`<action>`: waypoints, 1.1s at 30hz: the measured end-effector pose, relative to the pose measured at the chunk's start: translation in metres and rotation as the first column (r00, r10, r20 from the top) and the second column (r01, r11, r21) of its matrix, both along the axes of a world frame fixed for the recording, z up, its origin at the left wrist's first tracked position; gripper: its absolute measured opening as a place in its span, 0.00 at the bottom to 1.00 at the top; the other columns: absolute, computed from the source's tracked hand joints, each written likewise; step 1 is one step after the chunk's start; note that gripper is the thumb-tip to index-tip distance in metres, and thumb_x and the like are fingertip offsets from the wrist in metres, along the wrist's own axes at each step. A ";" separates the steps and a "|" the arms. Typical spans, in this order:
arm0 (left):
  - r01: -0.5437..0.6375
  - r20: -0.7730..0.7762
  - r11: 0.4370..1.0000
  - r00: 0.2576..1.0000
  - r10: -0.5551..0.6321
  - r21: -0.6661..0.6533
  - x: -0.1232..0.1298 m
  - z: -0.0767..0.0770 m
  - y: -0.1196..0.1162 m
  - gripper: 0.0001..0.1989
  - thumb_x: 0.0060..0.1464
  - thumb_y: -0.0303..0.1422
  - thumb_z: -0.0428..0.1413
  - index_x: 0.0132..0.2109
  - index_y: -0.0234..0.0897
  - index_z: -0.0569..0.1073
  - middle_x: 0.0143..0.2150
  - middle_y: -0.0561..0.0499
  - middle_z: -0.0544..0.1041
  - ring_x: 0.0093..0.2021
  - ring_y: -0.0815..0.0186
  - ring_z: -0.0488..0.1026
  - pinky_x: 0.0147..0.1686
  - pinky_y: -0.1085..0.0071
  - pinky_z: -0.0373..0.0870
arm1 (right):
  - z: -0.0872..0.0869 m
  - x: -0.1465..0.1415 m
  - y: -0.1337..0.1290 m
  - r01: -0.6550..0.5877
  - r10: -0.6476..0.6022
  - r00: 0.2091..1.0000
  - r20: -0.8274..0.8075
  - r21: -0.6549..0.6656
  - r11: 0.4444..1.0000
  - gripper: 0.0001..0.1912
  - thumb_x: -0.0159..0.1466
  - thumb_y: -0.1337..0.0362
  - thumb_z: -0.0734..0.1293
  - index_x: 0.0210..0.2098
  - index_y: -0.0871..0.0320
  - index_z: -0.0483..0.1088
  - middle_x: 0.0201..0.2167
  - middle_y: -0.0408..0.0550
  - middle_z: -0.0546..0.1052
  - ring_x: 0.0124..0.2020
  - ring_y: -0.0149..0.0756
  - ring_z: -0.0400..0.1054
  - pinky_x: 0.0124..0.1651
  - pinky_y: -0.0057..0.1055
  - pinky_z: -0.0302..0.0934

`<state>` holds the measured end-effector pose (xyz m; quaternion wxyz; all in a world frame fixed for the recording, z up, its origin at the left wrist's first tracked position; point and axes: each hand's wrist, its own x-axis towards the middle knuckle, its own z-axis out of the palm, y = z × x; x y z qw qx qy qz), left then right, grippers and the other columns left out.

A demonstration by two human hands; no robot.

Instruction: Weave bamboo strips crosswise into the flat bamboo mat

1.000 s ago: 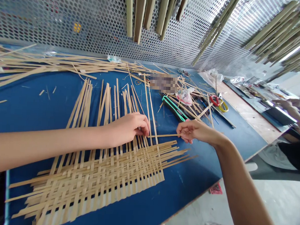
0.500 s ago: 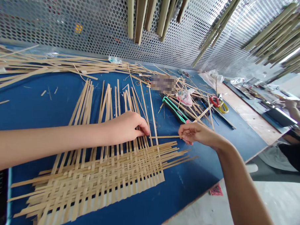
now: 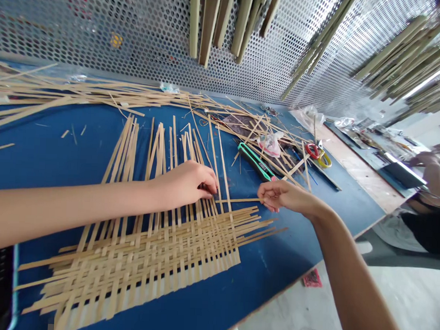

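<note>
Bamboo strip (image 3: 238, 200) end hidden in right hand (image 3: 282, 197)

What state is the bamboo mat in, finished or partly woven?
Partly woven: the near strips interlace, while the far strips lie loose, unwoven.

No text can be read; marks on the red card (image 3: 312, 278) on the floor beside the blue workbench (image 3: 274, 250) are too small to be made out.

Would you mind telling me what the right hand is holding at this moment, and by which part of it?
The right hand pinches a thin bamboo strip near its end, between thumb and fingers.
</note>
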<state>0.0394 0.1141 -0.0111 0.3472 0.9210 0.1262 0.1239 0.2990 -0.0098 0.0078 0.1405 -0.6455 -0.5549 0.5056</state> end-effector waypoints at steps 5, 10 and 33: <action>-0.029 -0.020 0.996 0.999 0.028 -0.086 0.000 -0.001 0.000 0.04 0.51 0.27 0.59 0.33 0.37 0.79 0.38 0.52 0.80 0.37 0.68 0.77 0.40 0.72 0.73 | 0.001 -0.003 0.000 0.028 -0.028 1.000 0.011 -0.009 1.000 0.06 0.50 0.62 0.65 0.26 0.56 0.65 0.16 0.39 0.69 0.18 0.28 0.61 0.24 0.27 0.56; -0.072 -0.072 0.978 0.996 0.059 -0.195 0.003 -0.004 0.000 0.04 0.49 0.24 0.59 0.34 0.35 0.78 0.37 0.51 0.78 0.37 0.68 0.76 0.40 0.72 0.73 | 0.002 -0.006 -0.001 0.045 -0.045 0.999 0.017 -0.014 0.999 0.06 0.50 0.61 0.65 0.25 0.56 0.65 0.17 0.40 0.69 0.18 0.28 0.61 0.25 0.28 0.56; -0.143 -0.175 0.950 0.980 0.097 -0.277 0.012 -0.008 -0.008 0.13 0.48 0.17 0.49 0.28 0.33 0.76 0.40 0.48 0.75 0.36 0.68 0.73 0.40 0.72 0.70 | -0.002 -0.005 -0.005 0.078 -0.078 0.997 0.000 -0.038 0.996 0.08 0.49 0.60 0.67 0.26 0.57 0.66 0.16 0.39 0.69 0.18 0.29 0.62 0.23 0.27 0.57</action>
